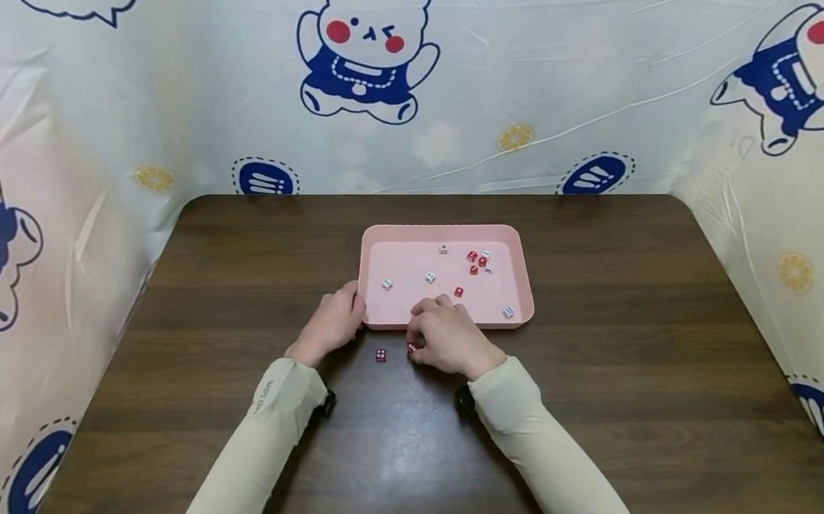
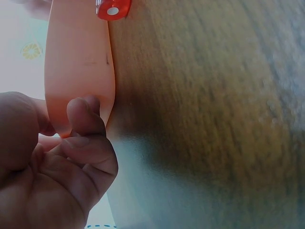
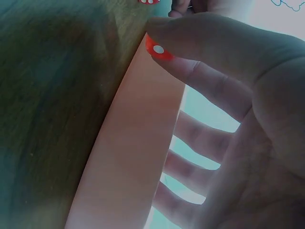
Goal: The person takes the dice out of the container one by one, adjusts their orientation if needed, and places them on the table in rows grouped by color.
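Observation:
A shallow pink tray (image 1: 404,251) lies on the table with several red and white dice inside. My left hand (image 1: 328,323) grips its front left corner, the thumb and curled fingers at the wall in the left wrist view. My right hand (image 1: 451,341) is at the tray's front edge, pinching a red die (image 3: 158,49) between thumb and index finger. Its other fingers reach over the tray's rim in the right wrist view. Another red die (image 1: 380,355) rests on the table in front of the tray, between the two hands.
Inside the tray, a white die (image 1: 387,285) sits at the left and another white die (image 1: 509,312) near the front right corner. A red die (image 1: 458,291) lies just beyond my right fingers. The brown table (image 1: 618,352) is bordered by a patterned cloth (image 1: 212,77).

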The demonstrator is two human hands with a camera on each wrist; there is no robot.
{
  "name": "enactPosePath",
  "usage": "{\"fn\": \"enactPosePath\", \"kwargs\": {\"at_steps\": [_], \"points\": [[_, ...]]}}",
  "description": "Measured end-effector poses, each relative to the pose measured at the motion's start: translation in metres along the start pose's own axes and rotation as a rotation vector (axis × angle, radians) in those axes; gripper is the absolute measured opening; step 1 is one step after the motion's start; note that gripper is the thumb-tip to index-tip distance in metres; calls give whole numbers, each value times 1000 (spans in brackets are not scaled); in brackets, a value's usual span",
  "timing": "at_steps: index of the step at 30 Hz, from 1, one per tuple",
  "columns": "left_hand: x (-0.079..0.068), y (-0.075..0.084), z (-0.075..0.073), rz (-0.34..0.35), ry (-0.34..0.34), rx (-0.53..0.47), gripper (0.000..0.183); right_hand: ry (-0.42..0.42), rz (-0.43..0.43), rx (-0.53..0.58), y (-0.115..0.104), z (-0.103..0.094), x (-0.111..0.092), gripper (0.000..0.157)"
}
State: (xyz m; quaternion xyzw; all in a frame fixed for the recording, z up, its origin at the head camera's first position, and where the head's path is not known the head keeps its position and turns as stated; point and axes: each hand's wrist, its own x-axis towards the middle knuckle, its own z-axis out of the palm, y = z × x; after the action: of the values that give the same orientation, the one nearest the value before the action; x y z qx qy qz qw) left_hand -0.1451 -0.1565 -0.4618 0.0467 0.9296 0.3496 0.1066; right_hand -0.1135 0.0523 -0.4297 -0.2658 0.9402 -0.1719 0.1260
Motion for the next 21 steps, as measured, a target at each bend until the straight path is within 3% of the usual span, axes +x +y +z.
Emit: {"fn": "enactPosePath", "kwargs": {"at_steps": [21], "points": [[-1,1,-1,-18,-12,11,27,-61,32,-36,-1,8,4,5]]}}
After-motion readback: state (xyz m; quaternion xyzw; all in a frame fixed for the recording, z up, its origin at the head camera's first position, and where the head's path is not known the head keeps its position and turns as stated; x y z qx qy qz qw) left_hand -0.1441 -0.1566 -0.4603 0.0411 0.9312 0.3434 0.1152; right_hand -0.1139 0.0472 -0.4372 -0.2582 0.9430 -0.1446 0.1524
